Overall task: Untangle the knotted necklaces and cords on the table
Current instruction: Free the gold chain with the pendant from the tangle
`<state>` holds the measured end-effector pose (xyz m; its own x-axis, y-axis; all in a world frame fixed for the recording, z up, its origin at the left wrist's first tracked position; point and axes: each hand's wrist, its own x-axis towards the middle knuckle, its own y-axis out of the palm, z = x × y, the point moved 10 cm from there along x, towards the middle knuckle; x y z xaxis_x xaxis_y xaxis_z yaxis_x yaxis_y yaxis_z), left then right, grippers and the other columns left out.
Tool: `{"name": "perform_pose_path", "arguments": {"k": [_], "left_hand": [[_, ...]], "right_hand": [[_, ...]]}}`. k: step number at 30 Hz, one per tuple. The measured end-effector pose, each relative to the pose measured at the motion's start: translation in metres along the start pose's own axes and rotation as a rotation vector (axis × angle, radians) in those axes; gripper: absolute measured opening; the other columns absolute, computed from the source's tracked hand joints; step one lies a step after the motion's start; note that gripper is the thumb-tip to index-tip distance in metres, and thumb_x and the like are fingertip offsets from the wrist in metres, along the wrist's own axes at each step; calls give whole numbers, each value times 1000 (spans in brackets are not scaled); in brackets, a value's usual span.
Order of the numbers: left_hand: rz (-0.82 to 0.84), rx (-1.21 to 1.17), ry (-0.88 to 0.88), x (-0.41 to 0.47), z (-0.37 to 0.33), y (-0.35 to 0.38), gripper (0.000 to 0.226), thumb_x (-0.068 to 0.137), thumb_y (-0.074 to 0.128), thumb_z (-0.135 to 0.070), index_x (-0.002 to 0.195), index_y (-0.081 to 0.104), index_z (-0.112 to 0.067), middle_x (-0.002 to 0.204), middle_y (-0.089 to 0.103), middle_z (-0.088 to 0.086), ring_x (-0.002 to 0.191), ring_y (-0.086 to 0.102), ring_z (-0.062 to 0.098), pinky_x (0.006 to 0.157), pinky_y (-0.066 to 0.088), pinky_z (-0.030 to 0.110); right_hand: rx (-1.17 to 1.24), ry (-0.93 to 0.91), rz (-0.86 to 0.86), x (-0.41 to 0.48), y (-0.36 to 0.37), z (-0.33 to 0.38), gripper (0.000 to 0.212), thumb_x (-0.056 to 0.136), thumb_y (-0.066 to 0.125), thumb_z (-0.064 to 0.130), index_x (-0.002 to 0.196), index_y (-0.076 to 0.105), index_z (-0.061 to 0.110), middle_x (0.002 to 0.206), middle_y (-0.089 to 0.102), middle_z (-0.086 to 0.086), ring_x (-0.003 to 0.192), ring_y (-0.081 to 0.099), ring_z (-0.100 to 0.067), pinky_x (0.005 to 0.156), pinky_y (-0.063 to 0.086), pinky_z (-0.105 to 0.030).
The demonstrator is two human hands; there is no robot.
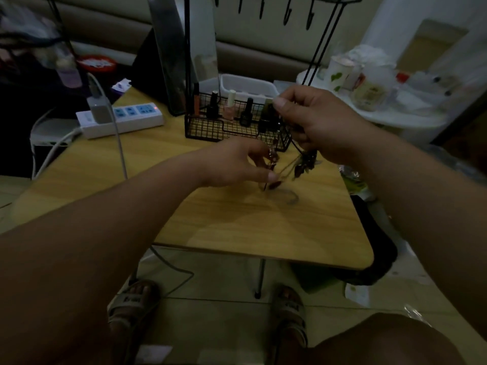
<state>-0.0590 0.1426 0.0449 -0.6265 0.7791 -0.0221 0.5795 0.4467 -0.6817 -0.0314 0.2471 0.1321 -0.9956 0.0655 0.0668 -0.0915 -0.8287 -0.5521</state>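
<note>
Obs.: the right hand pinches the knotted necklaces by their top so they hang just above the table, probably letting weight loosen the knot, while the left hand, fingertips curled, pinches one thin strand aside.

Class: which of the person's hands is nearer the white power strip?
Left. The left hand is right of the power strip; the right hand lies farther right.
</note>
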Motion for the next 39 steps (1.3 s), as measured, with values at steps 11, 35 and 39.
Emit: {"name": "perform_pose_path", "arguments": {"k": [11,35,39], "left_hand": [[-190,-469,-27,-18,21,-45,19,104,61,-18,109,67,-1,105,79,3,103,74,16,99,58,38],[-242,-818,-60,-25,36,-35,9,107,54,-17,99,50,-15,65,45,-2,60,49,16,73,61,42],[-202,-587,-94,-22,39,-32,10,103,62,-20,107,56,-11,67,46,-2,58,44,12,54,48,27]], "right_hand": [[146,77,-98,-2,-17,-2,22,108,53,29,89,57,21,65,42,4,47,33,-9,44,25,-22],[528,315,-244,-39,4,-60,15,110,44,30,107,54,20,90,64,-4,56,51,-11,48,37,-23],[605,318,-263,-40,13,-77,12,110,45,28,109,51,18,86,64,-2,54,51,-10,46,37,-22]]}}
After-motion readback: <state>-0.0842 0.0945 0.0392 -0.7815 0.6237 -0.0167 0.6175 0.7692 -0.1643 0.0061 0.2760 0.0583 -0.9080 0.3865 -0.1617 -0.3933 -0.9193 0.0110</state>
